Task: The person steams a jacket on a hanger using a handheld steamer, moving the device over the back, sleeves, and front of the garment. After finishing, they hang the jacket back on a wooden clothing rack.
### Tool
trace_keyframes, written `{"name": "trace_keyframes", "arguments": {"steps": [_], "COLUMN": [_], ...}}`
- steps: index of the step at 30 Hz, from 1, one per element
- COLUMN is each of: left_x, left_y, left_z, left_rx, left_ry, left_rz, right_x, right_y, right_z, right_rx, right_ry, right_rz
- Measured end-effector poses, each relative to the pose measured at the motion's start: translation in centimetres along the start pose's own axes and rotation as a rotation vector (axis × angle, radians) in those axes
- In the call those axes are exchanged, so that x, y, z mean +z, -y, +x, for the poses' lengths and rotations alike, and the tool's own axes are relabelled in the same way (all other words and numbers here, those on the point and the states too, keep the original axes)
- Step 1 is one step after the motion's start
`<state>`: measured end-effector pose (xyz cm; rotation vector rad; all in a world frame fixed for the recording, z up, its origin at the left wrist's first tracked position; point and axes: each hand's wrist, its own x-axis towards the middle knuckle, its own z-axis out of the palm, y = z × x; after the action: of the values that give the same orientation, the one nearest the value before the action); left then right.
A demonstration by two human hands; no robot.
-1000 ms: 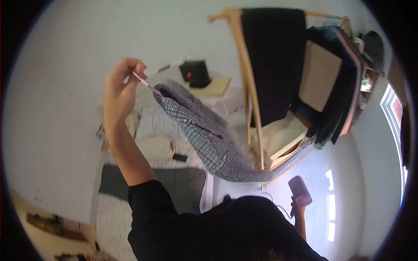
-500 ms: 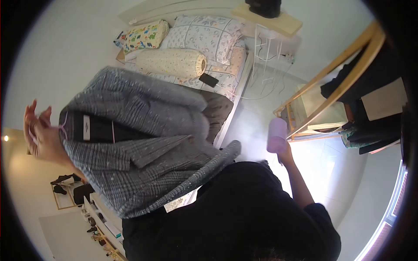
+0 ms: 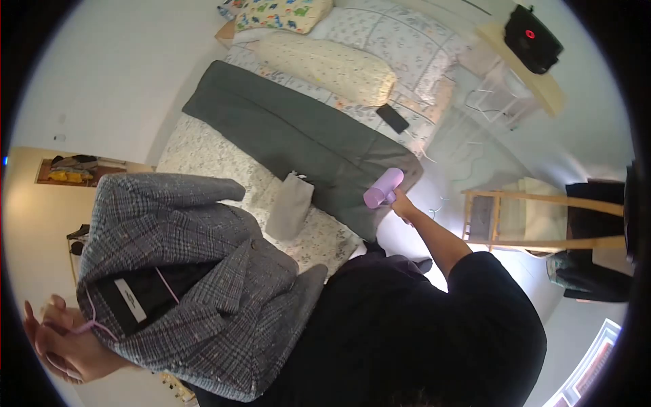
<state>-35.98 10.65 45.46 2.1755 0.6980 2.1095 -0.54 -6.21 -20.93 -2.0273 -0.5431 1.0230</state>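
A grey checked blazer (image 3: 173, 237) with a dark lining and white label hangs at the left from a pink hanger (image 3: 88, 327). My left hand (image 3: 78, 349) is closed round the hanger's hook, some fingers curled and others partly extended. In my right hand (image 3: 403, 205), held out over the bed's edge, is a lilac handheld garment steamer (image 3: 384, 188) with a barrel-shaped head. Its handle is mostly hidden by my fingers. Beyond it, dark green trousers (image 3: 291, 132) lie flat across the bed. A small light grey cloth (image 3: 290, 209) rests beside them, apart from both hands.
Patterned pillows (image 3: 400, 44), a yellow bolster (image 3: 325, 66) and a black phone (image 3: 392, 119) with a cable lie on the bed (image 3: 196, 146). A wooden rack (image 3: 542, 241) with dark clothes stands at the right. A shelf (image 3: 525, 71) holds a black object at the upper right.
The blazer and my left hand have moved down and left in view, uncovering the trousers and grey cloth. My right hand has moved the steamer up and left over the bed's edge. The view has turned.
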Motion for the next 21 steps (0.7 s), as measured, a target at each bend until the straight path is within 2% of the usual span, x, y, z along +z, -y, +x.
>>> {"name": "trace_keyframes", "arguments": {"steps": [2,3,4,6,8,10,14,15,16,17,18,20,21], "left_x": [0.9,1.9,1.3,0.0,0.7,1.7,6.8,7.2,7.2,6.2,5.9,5.7,6.1], "left_y": [-1.0,-1.8,-1.3,0.0,1.0,1.8,0.0,0.1,0.1,0.1,-0.1,-0.7,-0.8], "left_z": [-0.6,-1.0,-0.9,0.0,0.8,1.4,0.9,1.2,1.4,2.2,3.0,4.2,4.7], "left_rx": [0.117,0.098,0.118,0.1,0.089,0.238,0.227,0.283,0.341,0.168,0.166,0.236,0.223], "left_ry": [0.053,0.022,0.029,-0.026,-0.082,-0.011,-0.069,0.016,0.099,0.243,0.229,0.374,0.376], "left_rz": [0.263,0.28,0.281,0.3,0.24,0.041,-0.067,-0.189,-0.312,-0.501,-0.533,-0.53,-0.449], "right_x": [2.9,5.3,6.3,7.8,8.0,7.8,5.1,4.3,3.5,3.3,3.2,1.5,0.7], "right_y": [0.9,-0.6,0.6,4.0,7.1,9.1,10.8,10.3,9.4,7.0,3.7,-0.5,-2.4], "right_z": [5.1,9.0,10.6,12.3,12.7,11.4,5.3,3.4,1.4,0.2,-0.5,-3.8,-6.0], "right_rx": [-0.037,-0.117,-0.121,-0.266,-0.276,-0.291,-0.325,-0.294,-0.264,-0.26,-0.257,-0.168,-0.106], "right_ry": [0.037,0.019,0.023,-0.098,-0.13,-0.174,-0.195,-0.168,-0.142,-0.198,-0.254,-0.313,-0.347], "right_rz": [-0.019,-0.054,-0.034,-0.009,0.038,0.074,-0.055,0.004,0.063,0.084,0.106,0.001,0.052]}}
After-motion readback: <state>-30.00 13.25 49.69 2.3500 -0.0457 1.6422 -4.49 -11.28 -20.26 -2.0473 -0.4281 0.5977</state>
